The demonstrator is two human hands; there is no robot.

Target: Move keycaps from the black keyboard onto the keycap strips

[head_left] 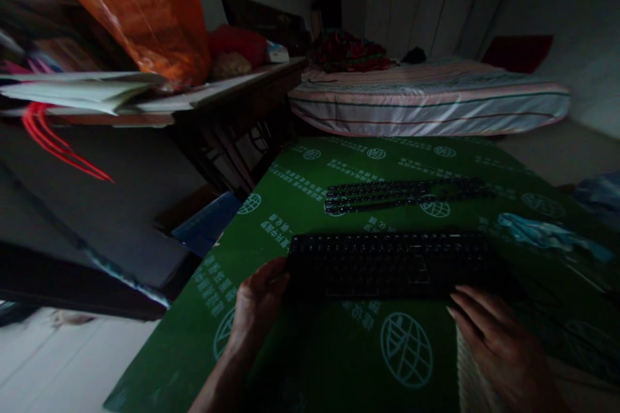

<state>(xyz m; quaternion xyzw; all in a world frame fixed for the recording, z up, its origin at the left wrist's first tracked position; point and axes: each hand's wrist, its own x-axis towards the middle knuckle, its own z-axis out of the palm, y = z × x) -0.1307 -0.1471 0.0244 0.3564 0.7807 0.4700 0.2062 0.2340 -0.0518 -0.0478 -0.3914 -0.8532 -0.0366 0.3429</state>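
Observation:
A black computer keyboard [368, 268] lies across the green board with its long side facing me. My left hand [261, 287] grips its left end, the thumb near the front corner and the fingers behind it. At the front right edge, the fingertips of my right hand [498, 329] touch the keyboard. A pale, ribbed cloth [469, 368] hangs from beneath the fingers of that hand, held in it. Behind the keyboard, rows of small black pieces that look like keycaps [378, 192] are laid out. Dim light hides the details of the keys.
The green board [339, 361] bears white print and globe marks. A turquoise cloth [547, 235] lies on its right side. To the left stands a desk with papers [97, 93], an orange plastic bag [145, 13] and hanging red cord [58, 148]. A bed [426, 100] is beyond.

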